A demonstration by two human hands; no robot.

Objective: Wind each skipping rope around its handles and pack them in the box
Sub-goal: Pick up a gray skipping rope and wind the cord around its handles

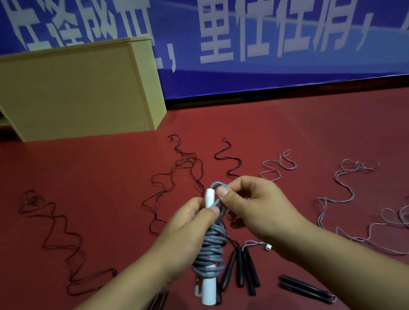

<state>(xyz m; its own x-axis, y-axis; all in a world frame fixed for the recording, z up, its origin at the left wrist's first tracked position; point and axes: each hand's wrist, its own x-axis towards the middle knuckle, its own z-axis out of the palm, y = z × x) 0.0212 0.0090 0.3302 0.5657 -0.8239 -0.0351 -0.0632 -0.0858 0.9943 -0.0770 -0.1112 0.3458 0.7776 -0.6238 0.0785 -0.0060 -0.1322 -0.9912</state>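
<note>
My left hand [188, 227] grips a pair of white handles [209, 290] held upright, with grey rope [211, 248] wound in many turns around them. My right hand [250, 204] pinches the last grey loop [218, 185] at the top of the handles. Several unwound ropes lie on the red floor [87, 166]: a black one at the left [53, 232], black ones in the middle [173, 175], grey ones at the right [347, 191]. Black handles [244, 268] lie below my hands. The tan box [72, 92] stands at the back left.
A blue banner [286, 34] with white characters hangs behind the floor. More black handles lie at the lower right [303, 287] and lower left [155, 307]. A small white end piece [268, 247] lies by my right wrist.
</note>
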